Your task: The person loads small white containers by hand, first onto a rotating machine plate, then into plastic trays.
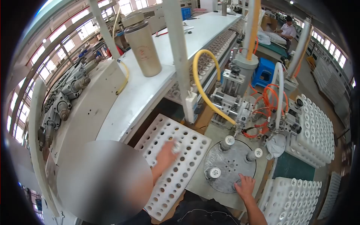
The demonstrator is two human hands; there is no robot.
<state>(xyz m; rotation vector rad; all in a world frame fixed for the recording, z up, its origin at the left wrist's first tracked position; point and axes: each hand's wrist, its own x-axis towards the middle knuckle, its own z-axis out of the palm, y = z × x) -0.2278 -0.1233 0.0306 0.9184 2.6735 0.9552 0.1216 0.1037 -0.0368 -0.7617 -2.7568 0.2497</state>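
Left hand (164, 157) over the white perforated tray (203, 141), fingers seemingly pinching a small whitish part (176, 147) (blurry); right hand (246, 185) at the round grey plate (227, 183), fingers loosely spread, apparently holding nothing. I'd keep the part square to the tray.

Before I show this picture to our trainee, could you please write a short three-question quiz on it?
1. How many white-topped pieces stand on the round plate?

2. Which thing is the left hand over?
A) the round plate
B) the tray with holes
C) the blue stool

3. True or false: the right hand is holding the tall bottle.

Key:
1. Three.
2. B.
3. False; the right hand is at the edge of the round plate, and the tall bottle stands on the white table.
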